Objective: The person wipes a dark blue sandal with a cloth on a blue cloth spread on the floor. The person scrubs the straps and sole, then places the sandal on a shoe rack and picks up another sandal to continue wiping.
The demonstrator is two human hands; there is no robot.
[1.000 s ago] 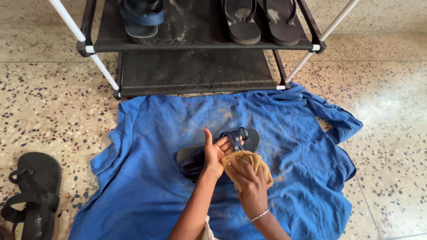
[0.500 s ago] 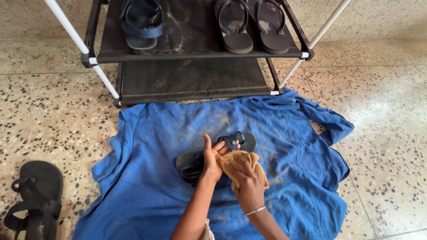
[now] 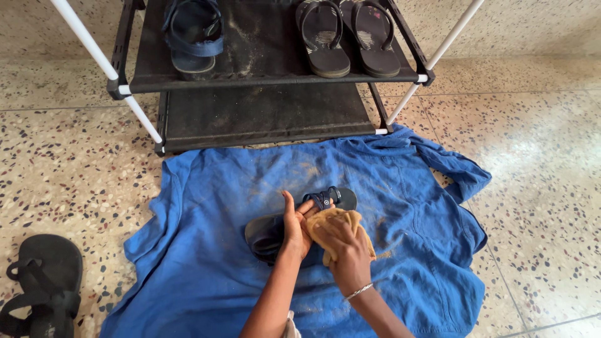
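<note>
Left hand grips dark sandal; right hand clenched on tan cloth. Risk: grit smeared onto blue shirt.

Seen from above: blue shirt spread flat on speckled terrazzo floor, dusted with sandy dirt. At centre, dark sandal with blue straps lying on the shirt, toe toward 2 o'clock. Left hand gripping the sandal's middle, thumb up toward 12 o'clock. Right hand, thin bracelet on the wrist, pressing a tan cloth against the sandal just beside the left hand. At 12 o'clock, black shoe rack with white poles; upper shelf holding one blue-strapped sandal and a pair of dark flip-flops. At 8 o'clock, well apart, black sandal on bare floor.
</note>
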